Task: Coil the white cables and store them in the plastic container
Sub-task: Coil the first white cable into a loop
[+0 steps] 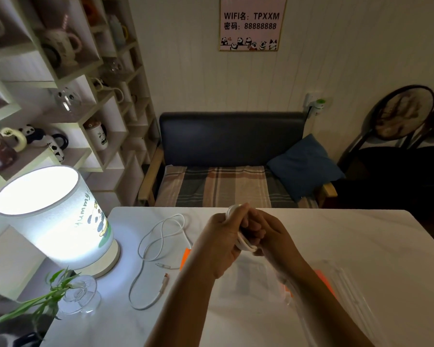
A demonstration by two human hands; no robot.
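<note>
Both my hands are raised together over the middle of the white table. My left hand (223,236) and my right hand (268,236) grip a coiled white cable (246,244), whose loops show above and below my fingers. A second white cable (158,236) lies loose on the table to the left, its plug end near my left forearm. The clear plastic container (256,279) sits under my wrists, with orange clips at its sides. Its clear lid (346,291) lies to the right, partly hidden by my right forearm.
A lit table lamp (58,216) stands at the left of the table (348,229). A glass vase with a green plant (78,294) is at the front left. Beyond the far edge is a sofa (226,156); shelves of mugs stand left.
</note>
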